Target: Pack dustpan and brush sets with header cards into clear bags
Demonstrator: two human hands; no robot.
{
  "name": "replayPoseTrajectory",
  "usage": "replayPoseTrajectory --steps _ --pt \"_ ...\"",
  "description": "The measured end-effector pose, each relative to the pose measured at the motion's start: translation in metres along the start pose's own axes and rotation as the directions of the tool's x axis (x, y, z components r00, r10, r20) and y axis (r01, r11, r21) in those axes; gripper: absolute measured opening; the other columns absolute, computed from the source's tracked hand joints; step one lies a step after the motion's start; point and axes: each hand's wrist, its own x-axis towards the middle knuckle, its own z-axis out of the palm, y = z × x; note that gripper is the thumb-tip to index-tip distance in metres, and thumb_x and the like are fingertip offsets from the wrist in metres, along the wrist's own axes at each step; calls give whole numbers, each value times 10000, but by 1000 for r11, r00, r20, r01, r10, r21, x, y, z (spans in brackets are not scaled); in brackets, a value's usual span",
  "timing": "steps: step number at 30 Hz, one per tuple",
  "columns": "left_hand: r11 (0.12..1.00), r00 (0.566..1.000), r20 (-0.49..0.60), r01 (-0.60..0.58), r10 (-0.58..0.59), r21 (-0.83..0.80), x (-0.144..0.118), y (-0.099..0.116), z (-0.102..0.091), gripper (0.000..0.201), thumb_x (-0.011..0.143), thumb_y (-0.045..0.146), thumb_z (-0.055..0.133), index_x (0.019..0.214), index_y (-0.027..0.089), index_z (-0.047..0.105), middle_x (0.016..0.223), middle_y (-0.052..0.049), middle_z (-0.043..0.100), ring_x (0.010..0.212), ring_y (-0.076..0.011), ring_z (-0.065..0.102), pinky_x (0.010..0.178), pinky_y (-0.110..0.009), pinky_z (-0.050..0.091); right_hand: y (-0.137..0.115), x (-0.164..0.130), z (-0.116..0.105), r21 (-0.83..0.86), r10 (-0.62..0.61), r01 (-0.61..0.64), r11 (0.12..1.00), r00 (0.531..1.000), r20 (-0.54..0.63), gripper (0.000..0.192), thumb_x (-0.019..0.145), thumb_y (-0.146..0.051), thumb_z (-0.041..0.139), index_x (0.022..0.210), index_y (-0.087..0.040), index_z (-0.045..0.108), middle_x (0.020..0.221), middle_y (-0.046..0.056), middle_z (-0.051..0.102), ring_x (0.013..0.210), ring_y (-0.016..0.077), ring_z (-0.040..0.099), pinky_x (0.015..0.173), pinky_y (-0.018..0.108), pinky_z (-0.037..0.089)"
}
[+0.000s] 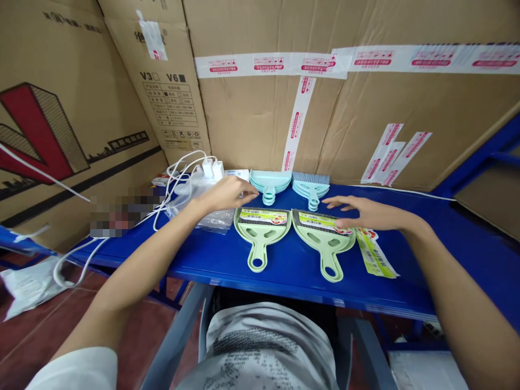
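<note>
My left hand (232, 193), fingers loosely bent and holding nothing, hovers beside a light blue dustpan (268, 181) at the back of the blue table. My right hand (368, 213) is open, its fingers pointing left over the upper right edge of a green dustpan set (312, 236). A second green dustpan set (255, 234) lies to its left; both have dark bristles, yellow-green labels and ring-ended handles toward me. A light blue brush (311, 186) lies between my hands, behind the green sets. Loose yellow-green labels (376, 257) lie to the right.
Cardboard walls (260, 119) with printed tape enclose the table's back and left. White cables (173, 187), white plugs (213, 169) and a clear plastic bag (217, 221) are on the left. The blue table's front edge (284, 291) is close to my lap.
</note>
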Motion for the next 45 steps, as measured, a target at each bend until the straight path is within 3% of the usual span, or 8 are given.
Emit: replayPoseTrajectory --steps 4,12,17,26,34,39,41,45 --pt "943 979 148 -83 137 -323 1 15 1 336 999 392 697 1268 199 753 1263 -113 778 1089 -215 757 914 -326 580 -13 -4 6 -75 -34 44 996 990 133 1222 707 -689 846 1717 -327 260 1634 101 492 1511 380 444 1256 472 361" --pt "871 883 422 32 206 -490 -3 7 10 1169 643 517 991 1625 218 432 1683 -180 423 1535 -372 442 1257 -470 362 -19 -2 12 -127 -70 102 987 969 237 1479 603 -715 902 1745 -282 68 1702 138 329 1543 452 321 1279 536 265" --pt "871 866 456 52 204 -488 -5 8 12 1203 685 535 964 1674 233 348 1729 -160 344 1578 -387 365 1301 -485 284 -15 -1 13 -130 -125 157 979 966 226 1430 633 -752 869 1744 -302 88 1698 123 325 1544 455 314 1281 533 265" --pt "874 863 476 92 168 -477 -4 11 10 1158 651 498 989 1630 220 436 1644 -169 487 1477 -380 516 1212 -462 409 -19 1 16 -108 -94 119 987 973 210 1482 557 -716 923 1741 -303 131 1587 130 431 1479 436 399 1266 531 297" --pt "864 889 414 44 195 -501 -5 9 13 1093 634 516 994 1579 254 511 1603 -141 548 1441 -354 562 1181 -419 437 -4 2 15 -18 -112 116 993 983 143 1459 574 -692 924 1738 -340 116 1557 117 493 1438 410 483 1216 509 390" --pt "870 916 355 13 187 -493 -5 10 3 1078 619 495 1006 1559 246 539 1576 -155 574 1414 -348 592 1166 -430 464 0 18 22 122 -15 18 992 999 -32 836 897 -701 630 1575 -226 510 1352 154 679 1250 330 645 1063 452 516" --pt "858 953 260 0 155 -514 -4 12 -5 920 690 499 970 1500 255 606 1518 -137 633 1371 -313 631 1134 -409 493 -1 25 27 144 26 -10 990 994 -108 671 929 -675 592 1401 -198 620 1201 147 744 1109 309 701 979 443 544" --pt "846 1000 0 3 -4 -533 -1 16 -15 439 907 482 800 1252 213 766 1262 -106 783 1118 -229 751 935 -326 583 -2 27 30 163 71 -37 986 976 -204 652 866 -656 692 1303 -209 505 1068 120 774 965 278 726 847 401 560"
